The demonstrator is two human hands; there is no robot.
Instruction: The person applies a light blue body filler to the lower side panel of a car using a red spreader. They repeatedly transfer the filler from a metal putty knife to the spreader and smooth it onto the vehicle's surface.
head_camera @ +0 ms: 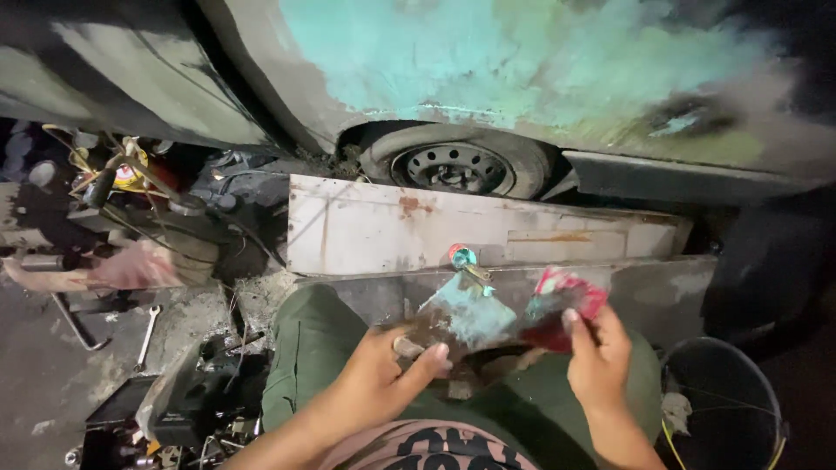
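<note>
My left hand (379, 379) grips the handle of a putty knife (466, 313) whose wide blade is smeared with teal filler. My right hand (596, 352) holds a red, crumpled rag or scraper (562, 305) against the blade's right edge. Both hands hover over my lap in green trousers (305, 348). Just beyond the blade lies a small round teal-and-red lid (461, 255) on a rusty white metal panel (374, 231). Above it is a car body (488, 61) patched with teal filler, with a wheel (457, 165) under the arch.
A black bucket (727, 400) stands at the lower right. Tools, a wrench (146, 335), wires and engine parts (157, 209) clutter the ground at left. A dark box with scrap (174, 409) sits by my left knee.
</note>
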